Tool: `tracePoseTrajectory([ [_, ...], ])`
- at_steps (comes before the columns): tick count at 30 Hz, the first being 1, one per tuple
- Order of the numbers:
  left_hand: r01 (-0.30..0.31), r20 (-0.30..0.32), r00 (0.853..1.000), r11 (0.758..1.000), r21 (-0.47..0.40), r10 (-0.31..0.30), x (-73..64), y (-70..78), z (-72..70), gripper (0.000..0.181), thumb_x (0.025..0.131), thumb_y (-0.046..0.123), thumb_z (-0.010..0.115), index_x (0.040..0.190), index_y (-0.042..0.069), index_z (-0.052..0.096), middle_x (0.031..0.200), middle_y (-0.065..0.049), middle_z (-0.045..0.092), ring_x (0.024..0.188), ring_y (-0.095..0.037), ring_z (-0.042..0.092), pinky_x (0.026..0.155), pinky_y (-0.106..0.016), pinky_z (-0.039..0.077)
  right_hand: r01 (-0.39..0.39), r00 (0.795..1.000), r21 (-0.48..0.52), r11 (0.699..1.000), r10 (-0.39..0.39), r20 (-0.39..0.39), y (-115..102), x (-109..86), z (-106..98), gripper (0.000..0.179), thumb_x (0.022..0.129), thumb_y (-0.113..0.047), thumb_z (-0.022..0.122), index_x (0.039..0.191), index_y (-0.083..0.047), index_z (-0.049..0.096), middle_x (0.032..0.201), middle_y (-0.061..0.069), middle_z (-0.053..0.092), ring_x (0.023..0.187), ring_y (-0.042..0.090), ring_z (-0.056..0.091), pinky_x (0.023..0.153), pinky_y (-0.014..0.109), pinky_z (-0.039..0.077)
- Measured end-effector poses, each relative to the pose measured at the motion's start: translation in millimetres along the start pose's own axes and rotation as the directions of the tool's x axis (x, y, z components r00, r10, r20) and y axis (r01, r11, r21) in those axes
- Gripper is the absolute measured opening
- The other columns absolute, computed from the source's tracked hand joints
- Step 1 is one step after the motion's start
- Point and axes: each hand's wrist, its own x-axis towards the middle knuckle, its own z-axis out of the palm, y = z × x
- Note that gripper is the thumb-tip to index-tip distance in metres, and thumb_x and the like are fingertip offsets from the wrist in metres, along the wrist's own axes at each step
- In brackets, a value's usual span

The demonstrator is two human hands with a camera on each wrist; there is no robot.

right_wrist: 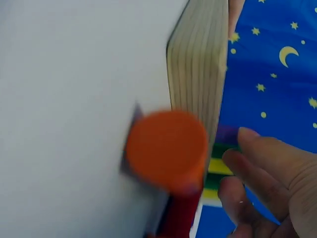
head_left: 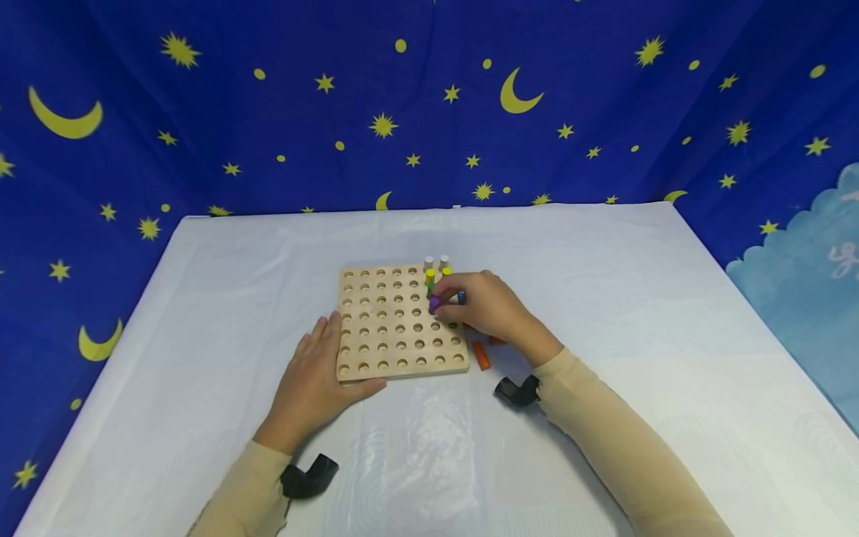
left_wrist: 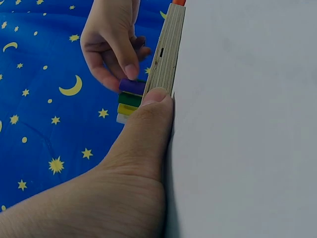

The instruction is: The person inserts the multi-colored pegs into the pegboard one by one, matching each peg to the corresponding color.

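A wooden pegboard [head_left: 382, 321] with rows of round holes lies on the table. My left hand [head_left: 312, 380] steadies it at its near left corner, fingers along the left side and thumb [left_wrist: 156, 96] against the front edge. Thumb and forefinger of my right hand [head_left: 486, 302] pinch a purple peg [head_left: 434, 304], which stands upright at the board in line with a green peg [head_left: 431, 289], a yellow peg [head_left: 430, 275] and a white peg [head_left: 429, 263]. A blue peg end [head_left: 461, 297] shows by the right fingers. My right hand partly hides the second column of pegs.
An orange peg [head_left: 481, 356] lies on the table just right of the board, and a red peg [right_wrist: 178, 213] lies close by it, partly under my right wrist. Black wrist mounts [head_left: 310, 477] stick out from both sleeves. A blue star-patterned curtain [head_left: 429, 97] hangs behind the white tabletop [head_left: 268, 253].
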Motion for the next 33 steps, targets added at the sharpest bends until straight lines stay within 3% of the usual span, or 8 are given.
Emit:
tracePoseTrajectory([
  [6,-0.006,-0.010,1.000,1.000,-0.001,0.006,0.2,0.0,0.0,0.134,0.068,0.074,0.074,0.159,0.002,0.008,0.165,-0.020,0.016,0.154,-0.039,0.014,0.126,-0.055,0.012,-0.010,0.996,0.039,0.999,0.013,-0.084,16,-6.9,-16,0.024,0.088,-0.029,0.077,0.109,-0.017,0.074,0.101,-0.005,0.076,0.078,0.014,0.063,0.068,0.032,0.052],
  [11,-0.005,-0.009,1.000,1.000,-0.002,0.005,0.7,-0.4,-0.3,0.134,0.069,0.074,0.075,0.159,0.003,0.007,0.165,-0.019,0.016,0.154,-0.039,0.014,0.126,-0.055,0.012,-0.135,0.982,0.046,0.990,0.140,-0.126,35,-9.3,-29,0.027,0.089,-0.031,0.075,0.112,-0.016,0.073,0.102,-0.003,0.075,0.081,0.019,0.060,0.070,0.032,0.051],
  [18,-0.009,-0.016,1.000,1.000,-0.005,0.009,0.6,-0.9,0.6,0.133,0.069,0.074,0.074,0.159,0.002,0.008,0.165,-0.020,0.017,0.154,-0.039,0.014,0.126,-0.055,0.012,-0.276,0.961,-0.039,0.960,0.274,-0.045,50,-3.6,-31,0.036,0.090,-0.037,0.073,0.119,-0.016,0.069,0.106,0.001,0.070,0.095,0.023,0.058,0.086,0.040,0.052],
  [22,-0.009,-0.012,1.000,1.000,-0.004,0.009,0.2,-0.9,0.2,0.133,0.069,0.074,0.074,0.159,0.002,0.007,0.165,-0.020,0.017,0.154,-0.039,0.014,0.126,-0.055,0.012,-0.296,0.955,-0.071,0.953,0.297,-0.002,50,1.6,-29,0.039,0.089,-0.037,0.074,0.120,-0.015,0.070,0.107,0.002,0.070,0.100,0.024,0.057,0.096,0.044,0.050],
  [33,-0.006,-0.003,1.000,1.000,-0.004,0.006,1.7,-2.2,1.3,0.134,0.069,0.075,0.074,0.159,0.003,0.006,0.166,-0.019,0.015,0.154,-0.038,0.013,0.126,-0.054,0.011,-0.281,0.954,-0.107,0.954,0.290,0.075,49,9.6,-32,0.032,0.091,-0.024,0.069,0.122,-0.015,0.069,0.112,0.004,0.069,0.100,0.024,0.057,0.098,0.044,0.051],
])
